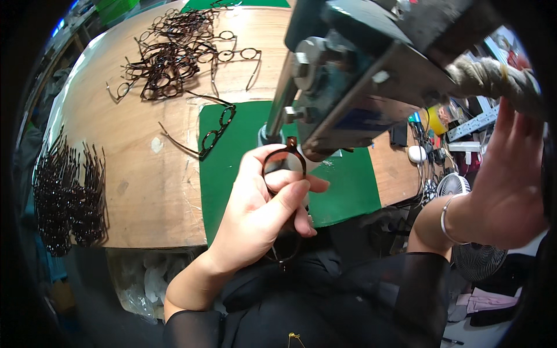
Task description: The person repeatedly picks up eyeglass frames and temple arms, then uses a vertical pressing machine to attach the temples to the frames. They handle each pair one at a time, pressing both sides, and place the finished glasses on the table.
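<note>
My left hand [255,214] pinches a dark brown round eyeglass frame [292,143] between thumb and fingers. One rim stands above the thumb, and the other hangs below the hand. The frame's upper end is right beside the lower tip of a metal hand press [354,87], though contact between them cannot be made out. Out at the far right, my right hand [507,180] is raised, its fingers up against the cloth-wrapped lever handle [493,80] and seemingly hooked round it; the fingertips are mostly hidden. A green mat [229,180] lies below the press.
Another eyeglass frame [212,136] rests partly on the mat, its temples spread. Heaped frames [174,58] cover the back left of the wooden table [145,197]. A dense stack of dark temples or frames [69,197] stands at the left edge. Cables, a white fan [454,184] and tools crowd the right.
</note>
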A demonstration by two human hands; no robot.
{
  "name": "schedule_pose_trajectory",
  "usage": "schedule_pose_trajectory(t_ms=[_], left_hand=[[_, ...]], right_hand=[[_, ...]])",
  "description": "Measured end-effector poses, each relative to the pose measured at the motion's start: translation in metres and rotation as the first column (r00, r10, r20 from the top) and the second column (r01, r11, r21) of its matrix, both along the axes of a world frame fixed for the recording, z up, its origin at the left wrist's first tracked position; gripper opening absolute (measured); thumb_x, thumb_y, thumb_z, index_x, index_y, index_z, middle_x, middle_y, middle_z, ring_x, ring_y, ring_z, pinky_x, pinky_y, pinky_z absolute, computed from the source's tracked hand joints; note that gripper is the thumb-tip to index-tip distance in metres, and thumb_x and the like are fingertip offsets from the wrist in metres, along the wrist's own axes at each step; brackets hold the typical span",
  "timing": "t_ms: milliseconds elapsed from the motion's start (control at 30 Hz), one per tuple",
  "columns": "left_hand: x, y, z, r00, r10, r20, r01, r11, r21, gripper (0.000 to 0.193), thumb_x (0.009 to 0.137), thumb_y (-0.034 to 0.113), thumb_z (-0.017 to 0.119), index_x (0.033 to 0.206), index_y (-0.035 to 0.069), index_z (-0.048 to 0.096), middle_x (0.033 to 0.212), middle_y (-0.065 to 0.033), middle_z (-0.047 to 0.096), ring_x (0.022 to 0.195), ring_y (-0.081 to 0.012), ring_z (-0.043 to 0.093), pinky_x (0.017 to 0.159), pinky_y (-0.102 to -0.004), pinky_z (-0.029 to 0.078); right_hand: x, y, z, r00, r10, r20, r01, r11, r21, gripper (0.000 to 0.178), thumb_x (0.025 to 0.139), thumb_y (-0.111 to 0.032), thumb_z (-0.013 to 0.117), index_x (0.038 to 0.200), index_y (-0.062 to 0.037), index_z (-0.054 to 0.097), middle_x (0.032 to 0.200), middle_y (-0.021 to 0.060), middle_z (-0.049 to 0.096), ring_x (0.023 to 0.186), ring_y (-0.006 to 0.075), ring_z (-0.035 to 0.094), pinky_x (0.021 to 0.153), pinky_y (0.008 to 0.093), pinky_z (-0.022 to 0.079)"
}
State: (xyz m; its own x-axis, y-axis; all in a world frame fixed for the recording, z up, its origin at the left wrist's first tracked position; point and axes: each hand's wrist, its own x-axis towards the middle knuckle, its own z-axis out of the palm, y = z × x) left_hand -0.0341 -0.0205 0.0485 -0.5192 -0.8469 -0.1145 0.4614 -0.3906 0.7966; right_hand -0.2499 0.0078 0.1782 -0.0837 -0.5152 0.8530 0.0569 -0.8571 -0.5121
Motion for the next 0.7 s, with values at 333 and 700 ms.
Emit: schedule_pose_trajectory(t_ms=[333,700], left_hand=[[0.097,-0.012,-0.069,0.579,0.294,0.761,0.14,0.883,-0.448,0.03,0.082,-0.001,0.05,0.11,0.001,0.043,0.094,-0.0135,0.061,0.076,-0.0152,0.059,0.062,-0.0256,0.047],[0.067,-0.129,-0.137,-0.074,0.783,0.617,0.419,0.586,-0.693,0.026,0.079,0.019,0.057,0.09,-0.003,0.051,0.085,-0.0165,0.054,0.076,-0.0273,0.053,0.071,-0.0348,0.043]], right_hand=[[-0.026,-0.001,-0.146,0.958,-0.201,-0.203,0.282,0.786,0.551,0.038,0.085,-0.014,0.054,0.117,0.0025,0.043,0.107,0.0084,0.052,0.095,0.014,0.051,0.082,0.0263,0.041],[-0.002,0.002,-0.175,0.973,-0.029,-0.228,0.202,0.583,0.787,0.03,0.082,-0.002,0.056,0.11,-0.0008,0.048,0.102,0.0044,0.052,0.088,0.0099,0.05,0.081,0.0232,0.041]])
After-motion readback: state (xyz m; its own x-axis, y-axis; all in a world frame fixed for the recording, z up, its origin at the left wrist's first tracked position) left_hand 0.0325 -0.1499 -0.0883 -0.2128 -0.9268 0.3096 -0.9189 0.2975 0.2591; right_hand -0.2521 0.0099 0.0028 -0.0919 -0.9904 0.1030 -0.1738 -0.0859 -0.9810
